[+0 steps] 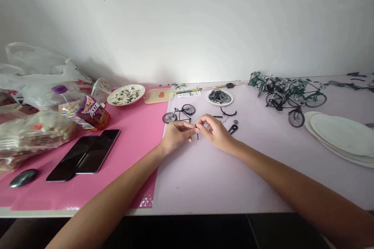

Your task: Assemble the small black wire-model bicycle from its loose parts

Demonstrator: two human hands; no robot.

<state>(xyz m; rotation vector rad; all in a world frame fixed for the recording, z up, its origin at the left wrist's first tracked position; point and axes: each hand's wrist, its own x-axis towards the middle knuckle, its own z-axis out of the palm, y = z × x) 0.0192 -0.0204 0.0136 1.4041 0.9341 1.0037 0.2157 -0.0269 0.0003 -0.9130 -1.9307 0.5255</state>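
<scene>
My left hand (178,135) and my right hand (214,132) meet fingertip to fingertip over the pale sheet. Both are closed in a pinch around a tiny dark piece, mostly hidden by the fingers. Just behind them lies a partly built black model bicycle (181,114) with two spoked wheels. Loose black parts are spread around my right hand: a curved strip (228,112), a flat chain-cover-shaped part (233,128) and a small grey disc (235,121). A thin dark part (198,136) shows below the fingertips.
A small plate (208,96) of black parts stands behind. Assembled model bicycles (306,95) and stacked white plates (344,134) are at right. At left are a plate of white pieces (109,100), a drink bottle (90,111), two phones (99,151), a mouse (23,178) and plastic bags (37,81).
</scene>
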